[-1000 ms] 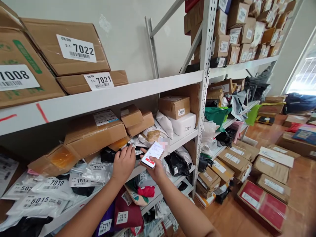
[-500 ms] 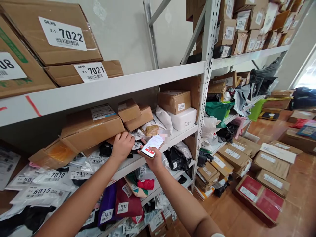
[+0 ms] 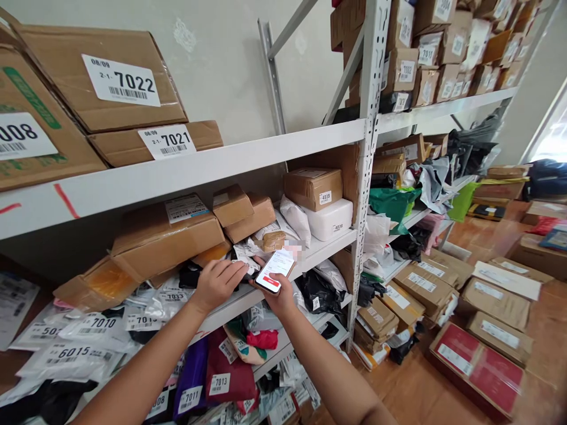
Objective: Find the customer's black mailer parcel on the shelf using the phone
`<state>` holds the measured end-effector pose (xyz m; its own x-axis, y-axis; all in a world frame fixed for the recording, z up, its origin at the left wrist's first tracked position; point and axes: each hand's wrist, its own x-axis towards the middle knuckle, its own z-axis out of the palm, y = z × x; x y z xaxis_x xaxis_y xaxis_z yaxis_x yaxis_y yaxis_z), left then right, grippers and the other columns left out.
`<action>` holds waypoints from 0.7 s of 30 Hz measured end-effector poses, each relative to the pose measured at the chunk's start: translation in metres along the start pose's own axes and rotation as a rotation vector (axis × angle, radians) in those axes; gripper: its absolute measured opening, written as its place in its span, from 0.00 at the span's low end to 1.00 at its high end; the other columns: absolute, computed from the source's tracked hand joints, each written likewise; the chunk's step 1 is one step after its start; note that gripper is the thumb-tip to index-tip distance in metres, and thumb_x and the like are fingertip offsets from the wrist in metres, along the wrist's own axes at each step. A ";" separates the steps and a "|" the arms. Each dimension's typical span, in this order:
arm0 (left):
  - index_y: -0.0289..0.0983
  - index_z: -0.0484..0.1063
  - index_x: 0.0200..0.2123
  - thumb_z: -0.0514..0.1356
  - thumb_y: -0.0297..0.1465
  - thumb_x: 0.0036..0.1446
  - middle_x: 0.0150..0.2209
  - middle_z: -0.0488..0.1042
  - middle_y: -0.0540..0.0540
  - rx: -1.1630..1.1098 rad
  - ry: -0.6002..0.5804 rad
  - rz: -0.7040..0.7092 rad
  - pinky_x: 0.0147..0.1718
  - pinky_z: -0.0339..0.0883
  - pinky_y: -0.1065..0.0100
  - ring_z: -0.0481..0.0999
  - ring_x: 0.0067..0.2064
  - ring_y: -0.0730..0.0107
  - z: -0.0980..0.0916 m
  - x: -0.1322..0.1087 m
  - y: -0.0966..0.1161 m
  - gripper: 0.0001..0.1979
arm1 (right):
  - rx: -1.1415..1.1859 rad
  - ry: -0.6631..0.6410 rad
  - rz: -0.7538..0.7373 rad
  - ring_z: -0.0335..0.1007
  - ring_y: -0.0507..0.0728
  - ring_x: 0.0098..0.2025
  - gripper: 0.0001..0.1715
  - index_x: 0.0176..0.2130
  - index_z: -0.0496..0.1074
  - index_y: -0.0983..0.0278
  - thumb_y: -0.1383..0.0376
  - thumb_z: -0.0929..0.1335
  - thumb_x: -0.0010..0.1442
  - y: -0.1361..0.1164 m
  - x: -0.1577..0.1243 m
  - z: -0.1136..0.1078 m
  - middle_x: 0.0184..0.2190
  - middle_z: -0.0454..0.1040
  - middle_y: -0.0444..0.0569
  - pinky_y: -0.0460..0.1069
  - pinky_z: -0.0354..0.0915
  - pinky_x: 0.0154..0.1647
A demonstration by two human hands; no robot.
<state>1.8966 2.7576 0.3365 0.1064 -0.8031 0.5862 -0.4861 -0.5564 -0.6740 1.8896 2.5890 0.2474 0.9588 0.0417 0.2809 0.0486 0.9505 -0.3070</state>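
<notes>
My right hand [image 3: 280,295] holds a smartphone [image 3: 275,270], its lit screen up and the thumb over a red button near the bottom. My left hand [image 3: 220,283] is just left of the phone, its fingers stretched out side by side over small bagged parcels at the shelf edge. The thumb and the underside of this hand are hidden. A white label [image 3: 246,255] on a parcel shows by the fingertips, partly covered. Behind the hands lie a long cardboard box [image 3: 168,239], two smaller boxes and a small brown parcel [image 3: 273,241].
Overhead runs a white shelf beam [image 3: 248,152] carrying boxes marked 7022 [image 3: 121,82] and 7021. A perforated upright [image 3: 368,118] stands right of the phone. Numbered bags [image 3: 73,354] crowd the lower left. Several boxes, one red [image 3: 478,366], lie on the floor at right.
My left hand has moved slightly right and down, closer to the phone, and its fingers now point right across the parcels. My right hand keeps hold of the phone. The view has shifted slightly.
</notes>
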 end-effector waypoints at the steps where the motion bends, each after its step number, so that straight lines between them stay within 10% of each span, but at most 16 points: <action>1: 0.37 0.72 0.46 0.60 0.25 0.59 0.49 0.79 0.45 -0.032 -0.044 -0.069 0.37 0.65 0.62 0.76 0.40 0.63 0.001 -0.002 0.003 0.12 | 0.000 0.000 0.011 0.73 0.58 0.41 0.28 0.51 0.69 0.60 0.68 0.69 0.49 0.000 -0.001 -0.001 0.47 0.78 0.46 0.58 0.75 0.44; 5: 0.37 0.70 0.50 0.55 0.19 0.57 0.54 0.75 0.45 -0.248 -0.166 -0.341 0.42 0.71 0.68 0.77 0.48 0.66 0.005 0.002 0.013 0.18 | 0.008 0.021 0.028 0.74 0.57 0.37 0.30 0.52 0.69 0.60 0.68 0.70 0.47 0.001 -0.006 -0.004 0.45 0.79 0.47 0.58 0.75 0.42; 13: 0.37 0.69 0.51 0.53 0.20 0.61 0.49 0.77 0.39 -0.323 0.054 -0.109 0.47 0.72 0.62 0.76 0.49 0.61 -0.026 -0.003 0.048 0.16 | 0.025 0.059 0.114 0.76 0.58 0.39 0.27 0.48 0.73 0.63 0.66 0.70 0.45 -0.019 -0.025 -0.016 0.39 0.81 0.48 0.50 0.71 0.37; 21: 0.41 0.69 0.51 0.50 0.33 0.63 0.51 0.71 0.38 -0.971 0.035 -0.612 0.45 0.72 0.62 0.74 0.50 0.58 -0.068 -0.042 0.123 0.15 | -0.060 -0.013 0.256 0.76 0.59 0.35 0.30 0.48 0.74 0.65 0.62 0.72 0.43 -0.084 -0.103 -0.062 0.40 0.80 0.53 0.58 0.72 0.41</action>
<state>1.7731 2.7374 0.2592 0.5385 -0.4402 0.7185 -0.8269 -0.4400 0.3501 1.8040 2.4855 0.1875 0.9385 0.2828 0.1983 -0.1784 0.8885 -0.4227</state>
